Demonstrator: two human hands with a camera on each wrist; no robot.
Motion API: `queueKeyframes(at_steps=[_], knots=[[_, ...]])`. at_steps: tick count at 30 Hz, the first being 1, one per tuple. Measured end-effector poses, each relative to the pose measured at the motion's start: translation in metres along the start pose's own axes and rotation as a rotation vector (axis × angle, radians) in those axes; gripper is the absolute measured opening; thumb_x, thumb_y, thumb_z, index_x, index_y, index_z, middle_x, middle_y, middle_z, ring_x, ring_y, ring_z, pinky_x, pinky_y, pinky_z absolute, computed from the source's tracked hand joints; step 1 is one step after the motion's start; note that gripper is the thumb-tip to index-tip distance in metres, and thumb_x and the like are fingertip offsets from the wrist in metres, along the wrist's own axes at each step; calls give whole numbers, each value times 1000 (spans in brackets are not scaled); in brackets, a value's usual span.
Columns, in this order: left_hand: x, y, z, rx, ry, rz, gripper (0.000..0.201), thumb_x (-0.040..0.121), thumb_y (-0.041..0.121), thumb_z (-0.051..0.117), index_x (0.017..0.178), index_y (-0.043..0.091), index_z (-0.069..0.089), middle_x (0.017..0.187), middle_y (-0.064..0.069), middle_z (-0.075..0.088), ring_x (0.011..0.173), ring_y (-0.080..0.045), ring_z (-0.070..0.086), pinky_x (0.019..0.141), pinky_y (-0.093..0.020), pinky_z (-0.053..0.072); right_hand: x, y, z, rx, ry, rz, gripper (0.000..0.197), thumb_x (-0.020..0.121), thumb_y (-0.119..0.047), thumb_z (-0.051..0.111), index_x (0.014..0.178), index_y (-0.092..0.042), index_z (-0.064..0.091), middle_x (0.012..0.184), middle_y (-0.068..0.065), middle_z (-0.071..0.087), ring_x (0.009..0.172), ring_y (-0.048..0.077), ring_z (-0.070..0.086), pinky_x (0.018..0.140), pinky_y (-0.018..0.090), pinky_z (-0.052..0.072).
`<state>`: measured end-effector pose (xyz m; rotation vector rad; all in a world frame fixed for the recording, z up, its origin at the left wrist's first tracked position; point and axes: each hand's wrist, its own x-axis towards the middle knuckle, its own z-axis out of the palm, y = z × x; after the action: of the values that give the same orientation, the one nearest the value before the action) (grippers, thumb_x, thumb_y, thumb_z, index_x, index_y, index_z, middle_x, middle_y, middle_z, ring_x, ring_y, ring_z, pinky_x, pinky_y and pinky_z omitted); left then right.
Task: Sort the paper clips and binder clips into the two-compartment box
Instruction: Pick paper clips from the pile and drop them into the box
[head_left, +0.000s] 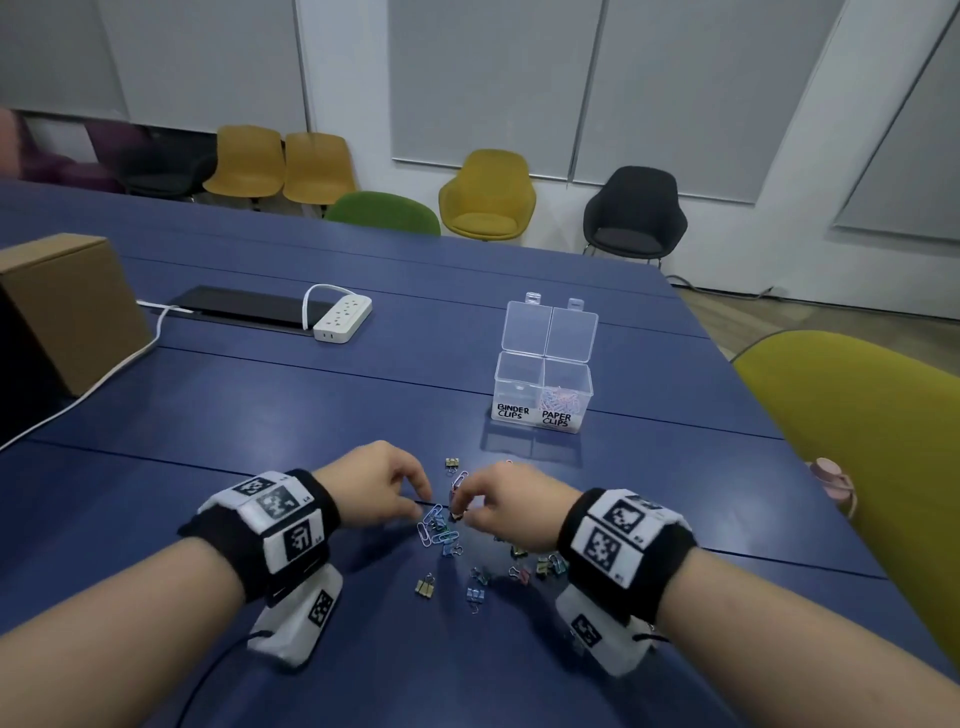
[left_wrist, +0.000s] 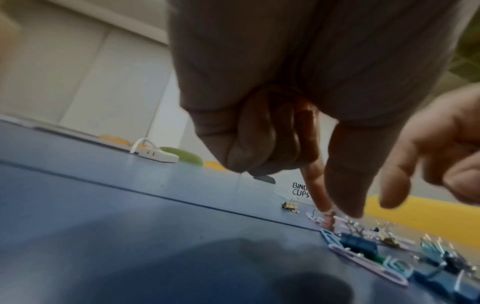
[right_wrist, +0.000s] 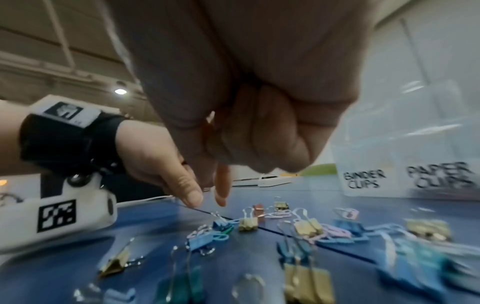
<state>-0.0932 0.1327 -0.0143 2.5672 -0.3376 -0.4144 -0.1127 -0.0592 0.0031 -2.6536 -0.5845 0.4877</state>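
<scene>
A clear two-compartment box (head_left: 540, 402) stands open past the hands, labelled BINDER CLIPS on the left and PAPER CLIPS on the right. Several paper clips (head_left: 560, 399) lie in the right compartment; nothing shows in the left one. A mixed pile of clips (head_left: 441, 535) lies on the blue table (head_left: 311, 415), with loose binder clips (right_wrist: 248, 223) around it. My left hand (head_left: 418, 501) points thumb and index down at the pile's far edge, tips apart, index near a pale paper clip (left_wrist: 314, 218). My right hand (head_left: 462, 509) hovers just right of it, fingers (right_wrist: 259, 133) curled, no clip visible in them.
A gold binder clip (head_left: 452, 462) sits alone between the hands and the box. A white power strip (head_left: 343, 319) and a cardboard box (head_left: 67, 306) are at the far left. A yellow-green chair (head_left: 857, 441) stands against the table's right edge.
</scene>
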Motion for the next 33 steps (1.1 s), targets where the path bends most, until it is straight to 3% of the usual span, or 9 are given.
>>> queueKeyframes(at_steps=[2, 5, 10, 13, 17, 20, 24, 29, 33], knots=[[2, 4, 0, 139, -5, 20, 14, 74, 26, 75, 84, 30, 65, 58, 9, 44, 50, -2, 42, 47, -12, 31, 9, -9, 6, -144, 52, -25, 19, 86, -25, 55, 99, -25, 69, 98, 1, 67, 95, 25, 60, 86, 32, 49], [9, 8, 4, 202, -17, 16, 21, 68, 25, 78, 79, 28, 60, 67, 10, 48, 65, -9, 46, 54, -18, 34, 21, -24, 9, -294, 92, -36, 4, 81, -28, 60, 84, -25, 62, 93, 6, 67, 88, 30, 62, 71, 31, 46], [13, 11, 6, 197, -77, 10, 35, 65, 21, 80, 71, 31, 47, 69, 10, 50, 71, -14, 50, 60, -24, 39, 34, -37, 14, -429, 55, -16, 20, 84, -25, 63, 100, -13, 63, 92, 7, 64, 89, 31, 65, 63, 32, 42], [13, 11, 6, 198, -83, 7, 35, 66, 22, 81, 80, 28, 50, 70, 12, 47, 72, -14, 49, 63, -24, 39, 35, -35, 12, -418, 56, -6, 20, 84, -21, 61, 102, -13, 63, 94, 9, 65, 87, 32, 64, 64, 33, 43], [14, 12, 6, 192, -87, 11, 37, 65, 24, 82, 94, 24, 58, 72, 13, 49, 70, -12, 50, 60, -24, 40, 34, -30, 9, -392, 51, 27, 26, 78, -34, 67, 96, -16, 65, 78, 3, 55, 71, 27, 53, 64, 31, 45], [15, 13, 5, 190, -94, 4, 38, 66, 23, 83, 95, 23, 58, 71, 13, 48, 70, -12, 49, 60, -24, 40, 38, -31, 14, -423, 42, 28, 27, 78, -35, 68, 97, -16, 65, 79, 3, 58, 76, 29, 60, 62, 31, 44], [15, 12, 7, 172, -83, -2, 36, 67, 22, 83, 88, 25, 53, 69, 15, 47, 73, -14, 50, 65, -23, 38, 42, -32, 14, -424, 25, 19, 21, 83, -23, 61, 102, -14, 64, 98, 10, 68, 89, 32, 65, 65, 32, 45], [16, 11, 7, 165, -86, -29, 43, 65, 28, 84, 102, 20, 63, 72, 12, 45, 73, -14, 49, 64, -24, 40, 40, -20, -1, -385, 33, 87, 16, 82, -18, 58, 94, -14, 68, 87, 10, 65, 76, 30, 58, 64, 30, 45], [17, 12, 6, 190, -76, -28, 46, 64, 31, 85, 103, 19, 63, 75, 11, 47, 73, -14, 50, 58, -24, 39, 37, -7, -9, -397, 14, 93, 13, 79, -17, 62, 89, -12, 68, 92, 10, 69, 87, 31, 65, 71, 35, 54]])
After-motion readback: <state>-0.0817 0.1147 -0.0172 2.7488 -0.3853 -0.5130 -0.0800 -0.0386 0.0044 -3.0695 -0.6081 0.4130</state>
